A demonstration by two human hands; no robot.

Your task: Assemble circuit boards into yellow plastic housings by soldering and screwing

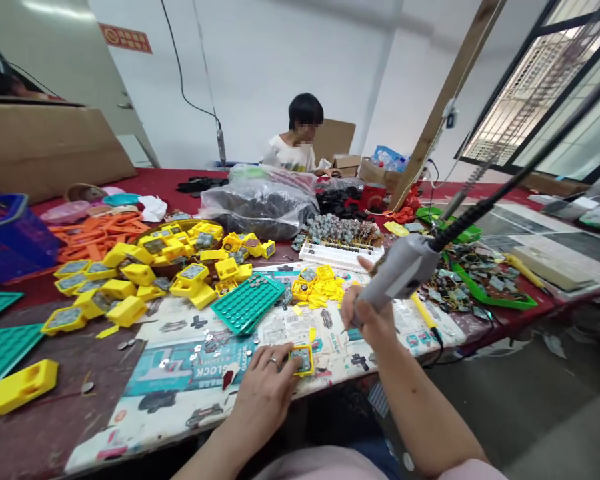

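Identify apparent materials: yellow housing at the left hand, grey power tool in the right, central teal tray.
Yellow housing: likely moulded plastic, satin; uniform colour, thin straight walls.
Grey power tool: body matte, plastic or painted metal, can't tell; even grey, rounded edges.
Central teal tray: probably moulded plastic, slight sheen; one colour, regular pocket grid.

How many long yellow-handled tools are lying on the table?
2: one yellow tool right of the right hand; a second yellow tool between the nearer green tray and a beige block. Others may be hidden under piles.

The housing (305,361) is smooth plastic, the power tool (400,268) matt.
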